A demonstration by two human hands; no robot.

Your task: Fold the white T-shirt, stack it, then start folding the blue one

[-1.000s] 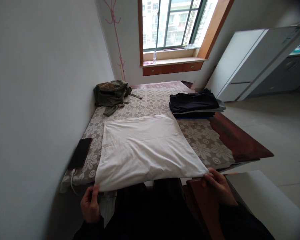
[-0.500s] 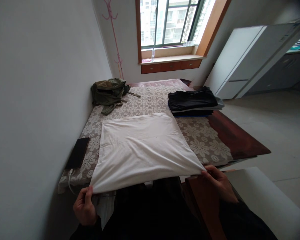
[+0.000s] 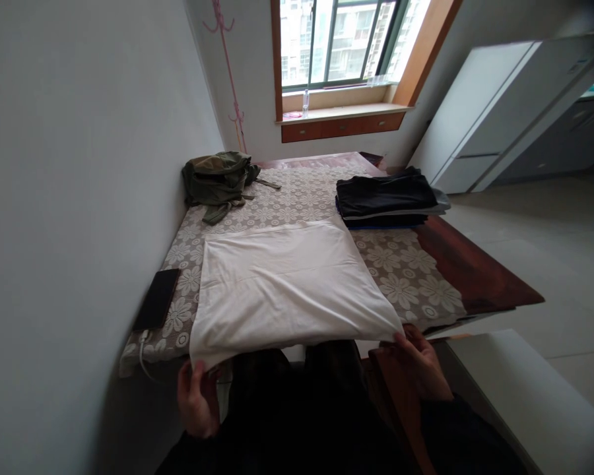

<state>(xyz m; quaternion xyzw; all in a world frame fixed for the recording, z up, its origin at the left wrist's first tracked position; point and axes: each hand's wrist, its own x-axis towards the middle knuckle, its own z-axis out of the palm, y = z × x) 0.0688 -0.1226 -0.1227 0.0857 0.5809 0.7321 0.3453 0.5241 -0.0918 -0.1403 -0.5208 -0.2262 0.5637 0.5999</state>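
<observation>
In the head view, the left hand (image 3: 197, 399) pinches the near left corner of a white cloth (image 3: 282, 287), thumb and fingers closed on the hem. The right hand (image 3: 420, 366) grips the near right corner the same way, though its fingertips (image 3: 400, 338) are partly tucked under the fabric, so the exact pinch is hard to read. The cloth lies flat on a lace-covered table (image 3: 475, 270), stretching away from both sets of fingers. Just beyond the left fingers, toward the wall, a black phone (image 3: 157, 307) rests on the lace with a white cable (image 3: 142, 353) trailing off the edge. Far beyond the right fingers sits a stack of dark folded clothes (image 3: 387, 200); far beyond the left ones, a crumpled olive garment (image 3: 218, 179).
</observation>
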